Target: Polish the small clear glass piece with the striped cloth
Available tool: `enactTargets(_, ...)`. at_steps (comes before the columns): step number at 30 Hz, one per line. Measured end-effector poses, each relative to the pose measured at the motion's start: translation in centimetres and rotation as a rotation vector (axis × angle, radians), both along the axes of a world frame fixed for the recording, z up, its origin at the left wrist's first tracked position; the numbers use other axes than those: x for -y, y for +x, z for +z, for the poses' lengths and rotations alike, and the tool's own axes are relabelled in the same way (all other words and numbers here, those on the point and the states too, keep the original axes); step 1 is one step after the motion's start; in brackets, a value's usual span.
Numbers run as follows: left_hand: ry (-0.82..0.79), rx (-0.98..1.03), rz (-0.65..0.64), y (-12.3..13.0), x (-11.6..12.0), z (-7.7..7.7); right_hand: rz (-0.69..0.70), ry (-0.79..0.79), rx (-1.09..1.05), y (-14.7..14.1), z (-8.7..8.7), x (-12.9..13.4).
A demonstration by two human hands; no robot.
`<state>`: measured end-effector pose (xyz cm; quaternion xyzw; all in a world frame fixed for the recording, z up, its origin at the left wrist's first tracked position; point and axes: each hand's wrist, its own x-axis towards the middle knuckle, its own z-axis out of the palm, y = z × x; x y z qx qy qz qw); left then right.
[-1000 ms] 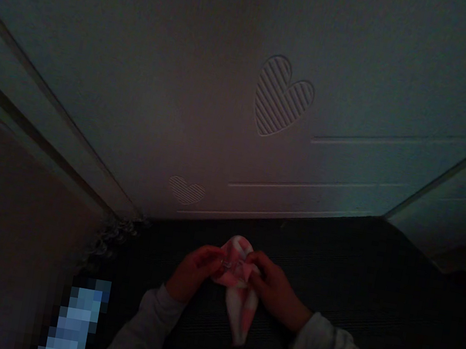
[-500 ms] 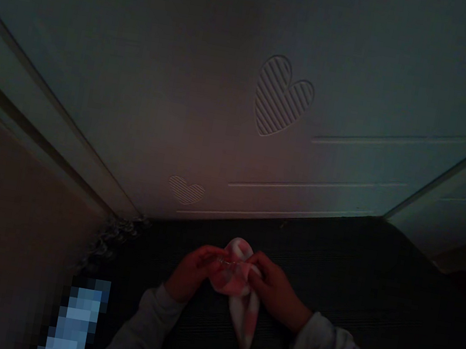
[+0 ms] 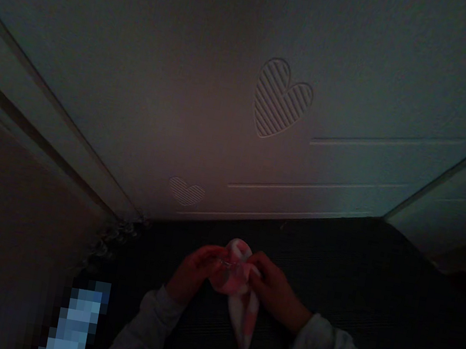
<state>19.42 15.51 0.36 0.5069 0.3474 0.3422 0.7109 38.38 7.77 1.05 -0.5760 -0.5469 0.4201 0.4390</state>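
Cloth: pink-white, tapering below | hands: pinching it | panel: ridged heart

The pink-and-white item looks like soft, matt cloth; the dark surface looks finely ridged.

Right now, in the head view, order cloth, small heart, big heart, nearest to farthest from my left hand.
1. Cloth, held by the left hand
2. Small heart, low on the panel
3. Big heart, higher, to the right
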Motion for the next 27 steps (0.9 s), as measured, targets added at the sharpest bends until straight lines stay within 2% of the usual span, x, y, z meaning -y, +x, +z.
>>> enactTargets(11,0.000,-0.111,0.050,0.5,-0.1,-0.4,-0.057,0.082,-0.031,0.0,-1.0,-0.6)
enactTargets(15,0.033,-0.129,0.052,1.1,0.0,0.3,-0.085,0.147,-0.028,-0.6,-0.6,-0.9)
enactTargets(17,0.068,-0.125,0.076,1.5,-0.1,1.5,-0.105,0.194,-0.021,-0.8,0.4,-1.4)
enactTargets(19,0.108,-0.106,0.122,1.8,-0.3,3.6,-0.115,0.245,-0.008,-0.6,2.4,-1.9)
enactTargets(24,0.217,-0.004,0.244,2.8,-0.4,10.6,-0.132,0.394,0.041,0.6,9.7,-2.9)
enactTargets(27,0.280,0.043,0.311,3.4,0.4,14.1,-0.118,0.467,0.047,0.9,13.6,-2.6)
